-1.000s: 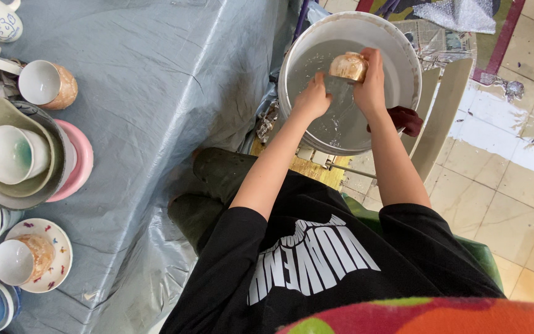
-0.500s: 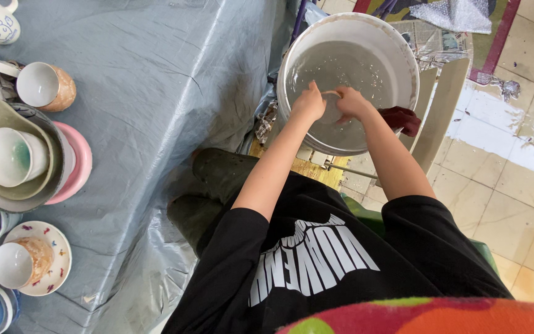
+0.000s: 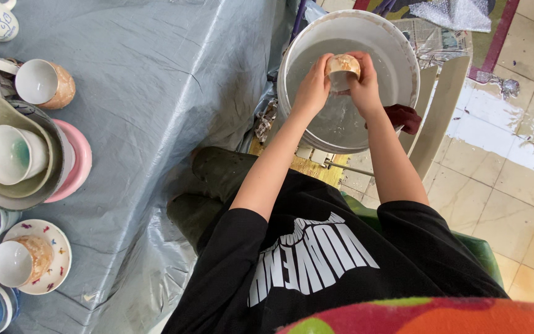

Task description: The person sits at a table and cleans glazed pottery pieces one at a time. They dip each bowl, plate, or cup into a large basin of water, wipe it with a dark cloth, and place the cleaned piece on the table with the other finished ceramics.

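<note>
We are holding a small tan-glazed cup (image 3: pixel 342 67) above the grey liquid in the white bucket (image 3: pixel 403 46), where half a second ago both hands were plunged low in the liquid and the cup was out of sight. Our left hand (image 3: pixel 312 91) is curling around the cup's left side, and our right hand (image 3: pixel 364 86) is closing on its right side, fingers wrapped tight. The bowls and cups on the grey-covered table (image 3: pixel 156 93) are sitting exactly as before.

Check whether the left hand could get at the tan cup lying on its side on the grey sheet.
Probably yes, once freed: the left hand now shares the small cup over the bucket with the right; bare sheet leads to the tan cup.
</note>
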A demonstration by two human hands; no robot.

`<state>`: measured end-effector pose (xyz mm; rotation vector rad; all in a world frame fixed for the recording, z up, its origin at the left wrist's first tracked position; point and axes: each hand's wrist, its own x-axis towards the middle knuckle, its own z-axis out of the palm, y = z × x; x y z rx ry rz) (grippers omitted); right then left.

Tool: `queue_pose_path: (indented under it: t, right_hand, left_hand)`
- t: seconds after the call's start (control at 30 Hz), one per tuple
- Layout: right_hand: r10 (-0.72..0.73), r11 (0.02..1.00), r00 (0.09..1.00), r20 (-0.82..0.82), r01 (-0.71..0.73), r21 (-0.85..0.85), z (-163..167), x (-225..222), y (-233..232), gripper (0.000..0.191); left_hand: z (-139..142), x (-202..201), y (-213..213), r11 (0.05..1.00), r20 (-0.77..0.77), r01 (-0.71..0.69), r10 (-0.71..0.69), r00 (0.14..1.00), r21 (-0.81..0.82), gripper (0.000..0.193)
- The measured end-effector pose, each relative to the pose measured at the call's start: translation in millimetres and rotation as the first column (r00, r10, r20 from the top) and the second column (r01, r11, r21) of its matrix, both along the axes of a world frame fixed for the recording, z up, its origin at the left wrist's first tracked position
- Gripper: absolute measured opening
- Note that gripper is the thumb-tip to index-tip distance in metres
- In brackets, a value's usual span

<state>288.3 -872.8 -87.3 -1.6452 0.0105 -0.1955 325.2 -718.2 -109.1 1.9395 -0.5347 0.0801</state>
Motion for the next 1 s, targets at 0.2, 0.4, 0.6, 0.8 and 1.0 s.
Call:
queue_pose_path:
  t: [0.2,0.4,0.6,0.8,1.0]
  right_hand:
    - [0.064,0.978,0.991,0.122,-0.037,-0.207,14.2,-16.9,-5.5,0.057]
    - [-0.121,0.407,0.986,-0.111,-0.052,-0.912,60.0,-70.2,-43.0,0.071]
    - [-0.437,0.551,0.816,-0.379,-0.091,-0.830,30.8,-123.8,-103.7,0.081]
    - [-0.491,0.574,0.870,-0.046,0.283,-0.768,14.8,-147.8,-96.1,0.031]
    - [-0.292,0.822,0.949,0.114,0.310,-0.477,57.1,-117.7,-37.2,0.045]
  left_hand:
    - [6.1,-8.1,1.8,0.994,0.046,0.102,-0.101,0.994,-0.025,0.067]
    - [-18.9,-3.2,-5.6,0.986,-0.040,0.072,-0.067,0.997,0.147,0.047]
    - [-19.2,0.4,-19.6,0.950,-0.817,-0.041,-0.245,0.522,-0.311,0.048]
    - [-19.7,-6.0,-26.8,0.936,-0.888,-0.139,-0.249,0.387,-0.324,0.048]
    - [-28.3,-5.3,-30.8,0.955,-0.803,-0.046,-0.221,0.554,-0.294,0.040]
